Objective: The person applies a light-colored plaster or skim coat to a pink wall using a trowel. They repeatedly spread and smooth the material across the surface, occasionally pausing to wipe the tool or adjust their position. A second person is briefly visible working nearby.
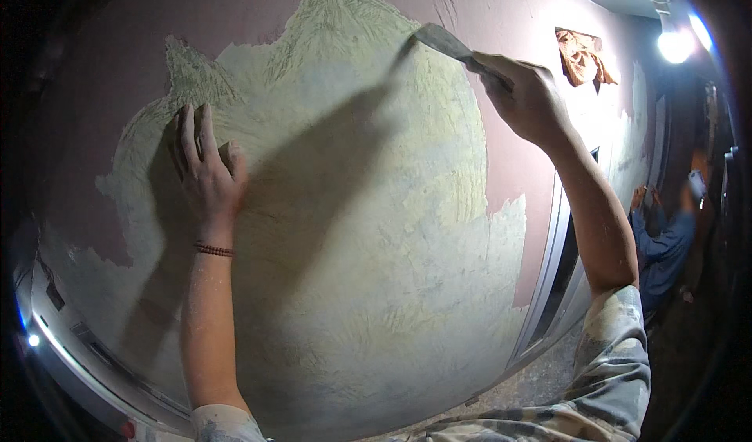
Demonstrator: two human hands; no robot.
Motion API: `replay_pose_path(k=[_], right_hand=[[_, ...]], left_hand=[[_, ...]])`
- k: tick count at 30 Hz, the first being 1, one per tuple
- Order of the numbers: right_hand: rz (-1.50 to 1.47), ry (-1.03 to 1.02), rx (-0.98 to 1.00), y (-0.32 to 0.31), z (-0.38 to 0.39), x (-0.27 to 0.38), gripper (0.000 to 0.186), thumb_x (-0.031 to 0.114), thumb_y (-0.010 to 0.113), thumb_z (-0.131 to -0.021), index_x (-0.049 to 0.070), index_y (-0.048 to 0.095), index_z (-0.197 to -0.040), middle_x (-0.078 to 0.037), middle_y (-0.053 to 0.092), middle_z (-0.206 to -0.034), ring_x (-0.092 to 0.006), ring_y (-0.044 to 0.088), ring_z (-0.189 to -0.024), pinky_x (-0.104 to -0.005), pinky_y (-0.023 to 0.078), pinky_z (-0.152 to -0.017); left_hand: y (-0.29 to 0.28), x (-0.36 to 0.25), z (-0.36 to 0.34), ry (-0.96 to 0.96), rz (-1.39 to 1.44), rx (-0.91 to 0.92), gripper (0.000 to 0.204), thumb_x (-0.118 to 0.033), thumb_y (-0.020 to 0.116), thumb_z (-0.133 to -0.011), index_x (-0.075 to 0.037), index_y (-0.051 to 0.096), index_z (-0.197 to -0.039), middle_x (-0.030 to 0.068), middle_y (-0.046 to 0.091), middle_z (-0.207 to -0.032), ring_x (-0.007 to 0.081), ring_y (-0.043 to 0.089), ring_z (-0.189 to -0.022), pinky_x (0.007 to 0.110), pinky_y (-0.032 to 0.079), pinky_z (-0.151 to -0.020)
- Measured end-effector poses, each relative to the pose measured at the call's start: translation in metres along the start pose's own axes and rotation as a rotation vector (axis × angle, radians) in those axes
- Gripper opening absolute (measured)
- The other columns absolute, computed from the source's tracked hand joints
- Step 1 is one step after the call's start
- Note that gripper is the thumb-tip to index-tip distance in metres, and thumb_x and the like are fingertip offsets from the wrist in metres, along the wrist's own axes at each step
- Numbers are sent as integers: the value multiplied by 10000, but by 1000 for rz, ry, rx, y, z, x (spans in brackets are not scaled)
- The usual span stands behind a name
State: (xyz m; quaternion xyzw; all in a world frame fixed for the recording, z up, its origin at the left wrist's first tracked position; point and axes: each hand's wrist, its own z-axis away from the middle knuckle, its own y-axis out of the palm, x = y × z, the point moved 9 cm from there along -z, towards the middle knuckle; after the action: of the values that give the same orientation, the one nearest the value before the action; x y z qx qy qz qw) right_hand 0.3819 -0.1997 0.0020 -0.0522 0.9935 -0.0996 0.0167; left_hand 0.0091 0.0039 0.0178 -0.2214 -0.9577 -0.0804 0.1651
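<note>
Raised right hand (526,97) grips putty knife (443,43); left hand (205,168) flat on wall (376,230)

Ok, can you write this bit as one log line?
left hand: flat on putty patch | right hand: holds putty knife, blade on wall

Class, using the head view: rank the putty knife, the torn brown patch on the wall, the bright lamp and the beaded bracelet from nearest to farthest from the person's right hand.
1. putty knife: held in the right hand, its blade against the wall to the hand's left.
2. torn brown patch: on the wall just right of the hand.
3. bright lamp: farther right, high up.
4. beaded bracelet: on the left wrist, far lower left.
</note>
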Motion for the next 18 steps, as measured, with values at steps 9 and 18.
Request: replay_pose_path(k=[9, 18], right_hand=[[-63, -87, -20, 1, 8, -13, 301, 70, 704, -1025, 20, 747, -1318, -173, 819, -1096, -193, 787, -822, -339, 637, -756], [-9, 72, 18, -1, -4, -17, 284, 142, 654, -1037, 126, 776, -1293, -129, 816, -1104, -261, 792, -894, -396, 631, -804]], left_hand=[[-2, 0, 0, -22, 35, 5, 661, -273, 555, -1038, -67, 405, -1648, 225, 370, -1686, 415, 346, -1575, 586, 277, -1300], [-9, -2, -1, -6, -31, -25, 657, -285, 567, -1028, -78, 429, -1635, 208, 388, -1678, 403, 379, -1559, 591, 284, -1301]])
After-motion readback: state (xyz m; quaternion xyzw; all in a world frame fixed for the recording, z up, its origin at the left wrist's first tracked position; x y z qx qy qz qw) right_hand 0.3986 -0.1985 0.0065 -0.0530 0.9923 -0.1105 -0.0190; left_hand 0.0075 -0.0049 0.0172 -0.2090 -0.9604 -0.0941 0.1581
